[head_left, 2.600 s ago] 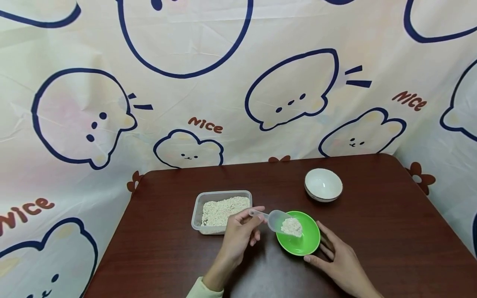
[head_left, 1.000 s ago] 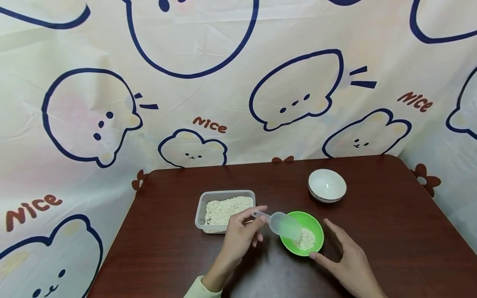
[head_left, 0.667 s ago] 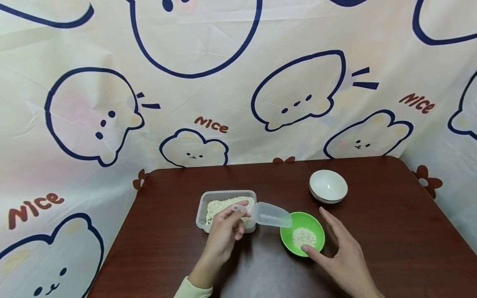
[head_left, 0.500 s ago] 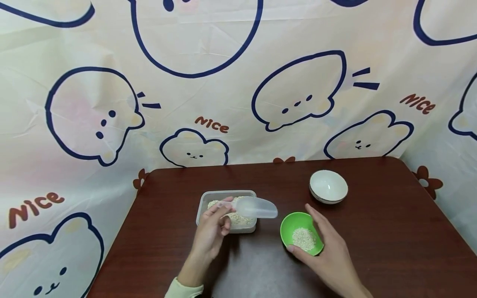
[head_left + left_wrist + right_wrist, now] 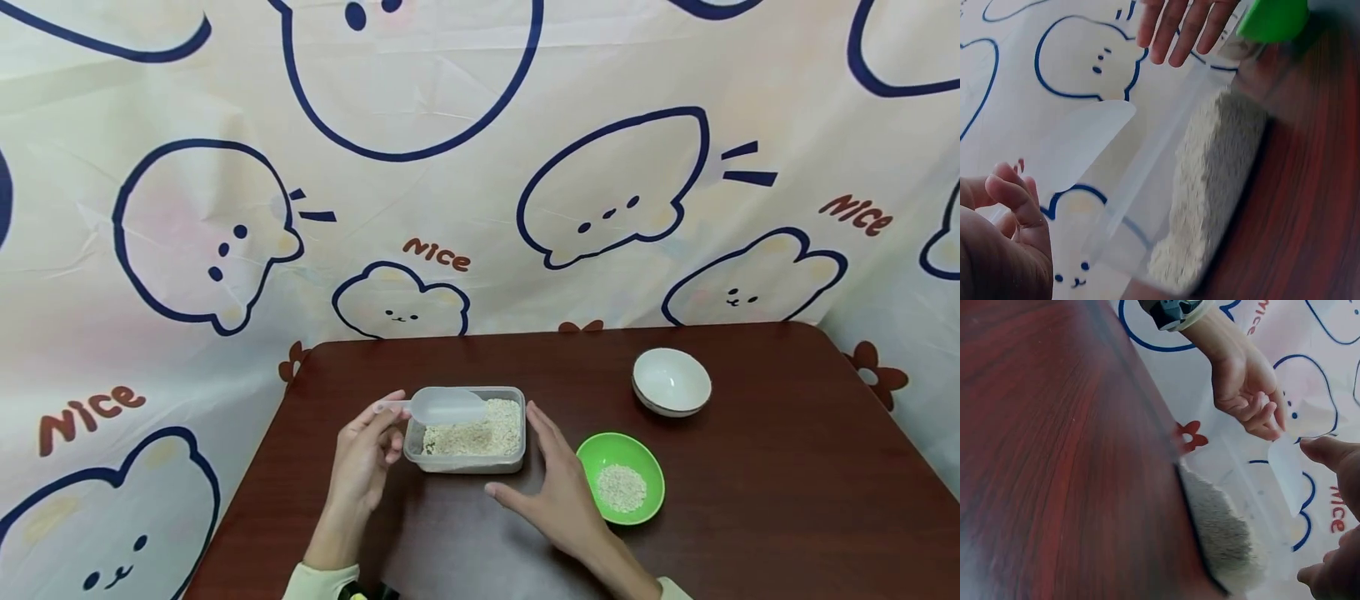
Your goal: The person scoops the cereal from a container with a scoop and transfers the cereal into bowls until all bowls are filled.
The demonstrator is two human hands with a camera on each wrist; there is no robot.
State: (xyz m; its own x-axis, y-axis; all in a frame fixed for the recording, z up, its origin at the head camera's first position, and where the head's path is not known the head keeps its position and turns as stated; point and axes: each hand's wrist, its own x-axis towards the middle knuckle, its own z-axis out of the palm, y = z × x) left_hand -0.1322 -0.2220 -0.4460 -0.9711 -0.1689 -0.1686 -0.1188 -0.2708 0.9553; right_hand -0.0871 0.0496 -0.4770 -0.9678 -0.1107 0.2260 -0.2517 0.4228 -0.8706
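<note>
My left hand [image 5: 363, 458] pinches the handle of a clear plastic scoop [image 5: 448, 407], which looks empty and hangs over a clear rectangular container [image 5: 468, 465]. Pale oats [image 5: 501, 429] fill much of that container; in the left wrist view the oats [image 5: 1200, 200] show through its side wall. At the container's right side my right hand [image 5: 558, 492] is spread, thumb apart from the fingers, holding nothing; whether its fingertips touch the rim I cannot tell. Just right of that hand sits a green bowl [image 5: 651, 475] with a small heap of oats [image 5: 621, 487] in it.
A white bowl [image 5: 671, 380] stands at the back right of the dark brown table [image 5: 780, 467]. Behind the table hangs a cream cloth [image 5: 480, 208] printed with cartoon figures.
Oats have gone from the scoop into the green bowl. Then my left hand carried the scoop left, back over the container. My right hand left the green bowl's side and moved left to the container.
</note>
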